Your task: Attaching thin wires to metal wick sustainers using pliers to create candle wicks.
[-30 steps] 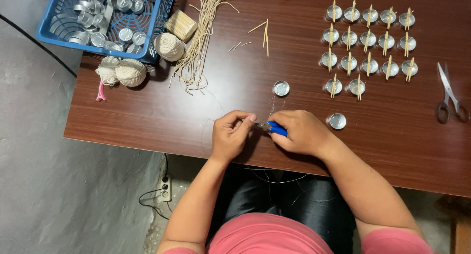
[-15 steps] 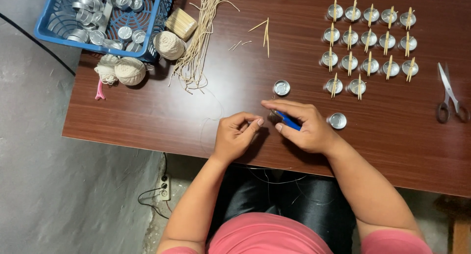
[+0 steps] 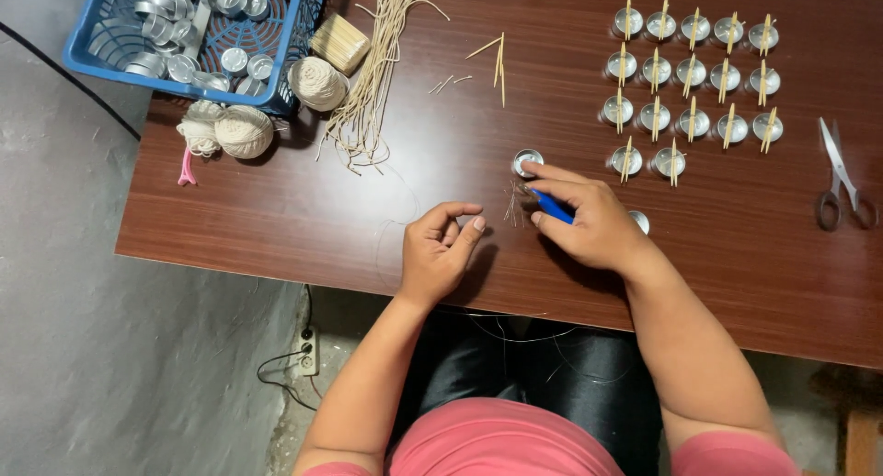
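Observation:
My right hand grips a small blue tool and its fingertips reach toward a small round metal cup on the brown table. A thin tuft of wire strands lies just left of that hand. My left hand rests on the table a short way to the left, fingers loosely curled, holding nothing I can see. Another metal cup peeks out behind my right wrist.
Rows of metal cups with wooden sticks fill the far right. Scissors lie at the right edge. A blue basket of empty cups, balls of twine, a stick bundle and loose wick strands sit far left.
My hands were together at the table's near edge; they have drawn apart. The right hand has moved up with the blue tool toward the lone cup, the left has stayed back.

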